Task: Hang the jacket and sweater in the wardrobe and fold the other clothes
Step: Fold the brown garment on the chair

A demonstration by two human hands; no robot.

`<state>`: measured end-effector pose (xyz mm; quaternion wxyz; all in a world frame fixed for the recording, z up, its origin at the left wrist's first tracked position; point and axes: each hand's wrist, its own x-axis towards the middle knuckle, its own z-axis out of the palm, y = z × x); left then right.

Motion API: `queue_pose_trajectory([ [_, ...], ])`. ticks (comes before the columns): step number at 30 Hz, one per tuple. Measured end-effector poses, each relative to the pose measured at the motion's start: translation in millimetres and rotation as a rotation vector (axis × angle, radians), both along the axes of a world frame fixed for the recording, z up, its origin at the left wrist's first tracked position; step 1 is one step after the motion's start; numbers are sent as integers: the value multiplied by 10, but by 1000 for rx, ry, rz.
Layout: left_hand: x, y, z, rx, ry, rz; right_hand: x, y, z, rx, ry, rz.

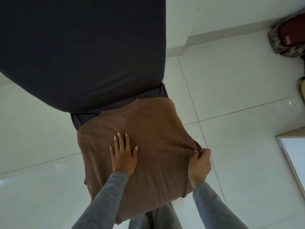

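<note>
1. A wide dark cover (82, 47), smooth and matte, fills the upper left; it looks like a bed, though I cannot tell for sure
2. A strip of thin grey cloth (79, 119) peeks out from under the far edge of the brown top, where that edge meets the dark cover
3. The left hand (123, 159) lies flat on the brown top, fingers straight and spread, pressing on its left-centre part
4. The brown top (156, 129) is a soft, matte knit, partly folded into a long panel. Its long axis runs straight away from the person, from just above the grey-trousered legs to the dark cover. What bears it underneath is hidden
5. The right hand (200, 164) is at the top's right edge, its fingers curled and pinching a bunch of fabric, with creases radiating from the pinch. The hands are well apart across the short axis, and only the right one is at an edge
6. Judgement: the next fold likely carries that right edge over towards the left hand, which serves as the anchor; loose knit may slip or bunch
7. Glossy white floor tiles (231, 96) lie to the right, with a mottled brown object (287, 38) in the far corner
</note>
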<state>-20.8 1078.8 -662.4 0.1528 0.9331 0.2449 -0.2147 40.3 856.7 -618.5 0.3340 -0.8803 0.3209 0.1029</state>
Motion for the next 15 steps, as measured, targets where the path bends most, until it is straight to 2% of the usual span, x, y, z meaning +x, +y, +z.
queue_pose_trajectory([
  [4,-1,9,17,6,18,-18,160,-62,11,183,-88,-121],
  [10,-3,30,19,3,19,-38,347,-28,-44,289,-172,-289],
  [15,-12,35,48,7,12,-50,432,-56,-47,296,-206,-253],
])
